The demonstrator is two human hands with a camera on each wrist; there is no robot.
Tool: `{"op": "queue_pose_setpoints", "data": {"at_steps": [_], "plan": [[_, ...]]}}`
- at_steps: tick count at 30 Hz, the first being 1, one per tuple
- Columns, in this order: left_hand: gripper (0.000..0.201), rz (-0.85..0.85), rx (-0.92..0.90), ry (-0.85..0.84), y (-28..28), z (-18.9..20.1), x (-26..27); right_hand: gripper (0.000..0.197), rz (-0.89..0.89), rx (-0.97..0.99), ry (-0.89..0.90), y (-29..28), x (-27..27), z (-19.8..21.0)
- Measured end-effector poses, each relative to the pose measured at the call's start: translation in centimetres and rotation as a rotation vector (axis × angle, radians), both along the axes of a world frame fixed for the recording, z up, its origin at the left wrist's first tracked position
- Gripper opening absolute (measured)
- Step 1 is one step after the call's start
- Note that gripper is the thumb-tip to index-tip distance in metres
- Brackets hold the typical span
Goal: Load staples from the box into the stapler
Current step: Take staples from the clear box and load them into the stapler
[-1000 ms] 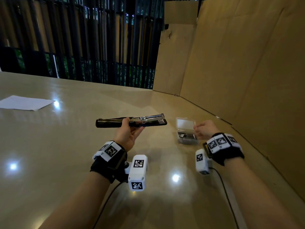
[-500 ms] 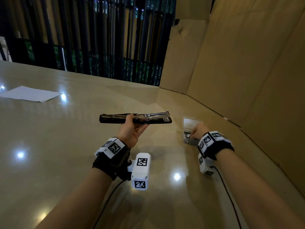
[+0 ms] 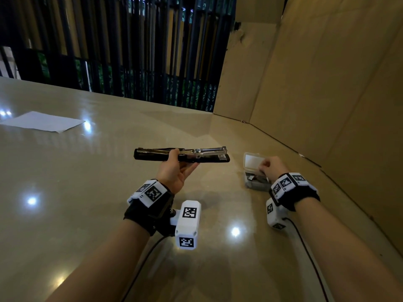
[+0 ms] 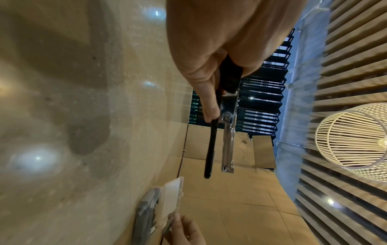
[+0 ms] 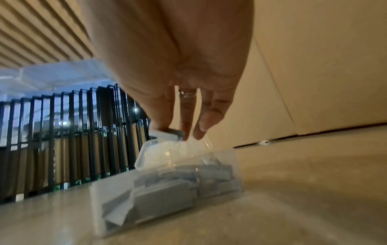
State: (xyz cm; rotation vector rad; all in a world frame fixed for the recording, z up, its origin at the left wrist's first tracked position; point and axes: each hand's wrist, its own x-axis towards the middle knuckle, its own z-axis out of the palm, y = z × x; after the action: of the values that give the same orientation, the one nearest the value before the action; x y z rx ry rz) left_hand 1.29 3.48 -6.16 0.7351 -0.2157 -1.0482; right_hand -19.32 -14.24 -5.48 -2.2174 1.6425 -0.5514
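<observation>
My left hand (image 3: 182,160) grips a black and chrome stapler (image 3: 196,154) at its middle and holds it level above the table, swung open flat. In the left wrist view the stapler's chrome staple channel (image 4: 227,140) stands apart from the black base. To the right, a clear plastic staple box (image 3: 250,185) sits on the table with its lid (image 3: 250,161) up. Several grey staple strips lie in the box (image 5: 167,190). My right hand (image 3: 262,168) hovers just over the box and pinches one grey staple strip (image 5: 177,132) in its fingertips.
The table (image 3: 87,192) is glossy beige. A white paper sheet (image 3: 43,122) lies at its far left. Cardboard walls (image 3: 327,94) stand close along the right and back right. A black slatted fence (image 3: 130,51) runs behind the table.
My right hand went from beside the box down into it and now holds a staple strip just above it. The left hand has kept the stapler level.
</observation>
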Motion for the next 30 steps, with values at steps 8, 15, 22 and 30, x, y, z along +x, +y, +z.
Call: {"op": "queue_pose_setpoints", "data": {"at_steps": [8,15,22,30], "plan": [[0.021,-0.037,0.009,-0.039,0.0,0.0,-1.2,0.019,0.076,0.134,-0.587,3.5,-0.3,1.8],[0.023,-0.038,0.007,-0.116,0.0,-0.3,-2.1,0.022,0.180,0.400,-1.012,7.1,0.3,2.5],[0.022,-0.066,0.013,-0.153,0.1,-0.7,-2.3,0.018,0.248,0.536,-1.203,8.4,1.0,1.9],[0.023,-0.078,0.050,-0.202,0.3,-0.8,-2.4,0.018,0.160,0.546,-1.218,8.2,0.8,0.8]]}}
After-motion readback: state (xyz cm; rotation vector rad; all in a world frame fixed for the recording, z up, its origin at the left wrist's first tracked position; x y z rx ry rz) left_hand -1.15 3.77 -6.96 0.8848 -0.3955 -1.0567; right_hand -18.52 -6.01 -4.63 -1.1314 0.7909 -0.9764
